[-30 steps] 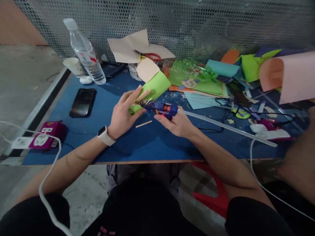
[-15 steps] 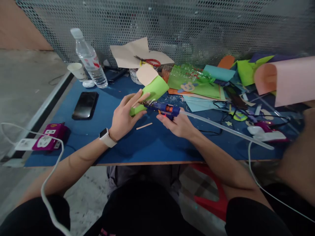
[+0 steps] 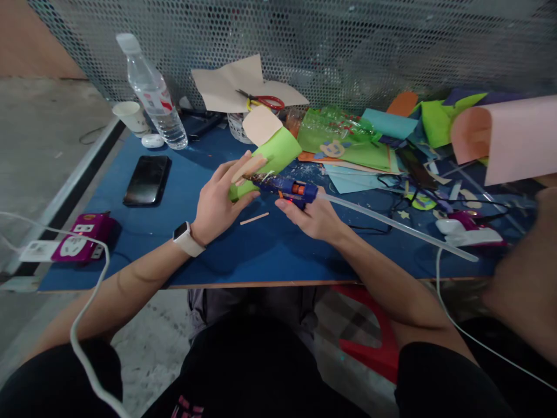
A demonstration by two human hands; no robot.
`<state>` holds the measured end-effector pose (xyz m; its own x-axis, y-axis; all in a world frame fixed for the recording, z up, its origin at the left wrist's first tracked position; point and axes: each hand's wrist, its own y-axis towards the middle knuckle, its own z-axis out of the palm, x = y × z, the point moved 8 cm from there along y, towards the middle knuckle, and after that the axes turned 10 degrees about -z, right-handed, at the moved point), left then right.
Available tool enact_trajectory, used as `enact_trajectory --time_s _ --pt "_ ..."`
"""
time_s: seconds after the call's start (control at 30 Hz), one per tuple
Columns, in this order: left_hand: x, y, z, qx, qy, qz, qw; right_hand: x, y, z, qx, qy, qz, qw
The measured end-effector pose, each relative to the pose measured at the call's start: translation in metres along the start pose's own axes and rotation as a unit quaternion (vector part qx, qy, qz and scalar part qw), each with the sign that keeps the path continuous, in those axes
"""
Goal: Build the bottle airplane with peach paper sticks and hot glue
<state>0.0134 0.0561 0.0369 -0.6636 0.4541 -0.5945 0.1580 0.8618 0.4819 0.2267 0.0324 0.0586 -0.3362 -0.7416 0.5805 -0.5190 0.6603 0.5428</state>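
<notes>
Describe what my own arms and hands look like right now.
Both your arms come out of short black sleeves, with the forearms bare. Your left hand is ungloved, and that wrist wears a smartwatch with a dark rectangular screen and a pale strap. Your right hand is also ungloved, with no watch or band visible on its wrist.
</notes>
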Motion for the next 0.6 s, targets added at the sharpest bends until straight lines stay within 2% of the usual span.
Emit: enact_trajectory --time_s 0.4,0.6 --pt "0.0056 0.0008 0.0037 0.011 0.002 -0.016 1.0 -0.0016 -0.0003 -0.0003 -0.011 -0.02 0.009 1.0" --pt "0.0056 -0.0005 0.0021 -0.01 0.011 -0.012 1.0 0.0001 -0.0006 -0.0034 -0.019 -0.04 0.004 0.999"
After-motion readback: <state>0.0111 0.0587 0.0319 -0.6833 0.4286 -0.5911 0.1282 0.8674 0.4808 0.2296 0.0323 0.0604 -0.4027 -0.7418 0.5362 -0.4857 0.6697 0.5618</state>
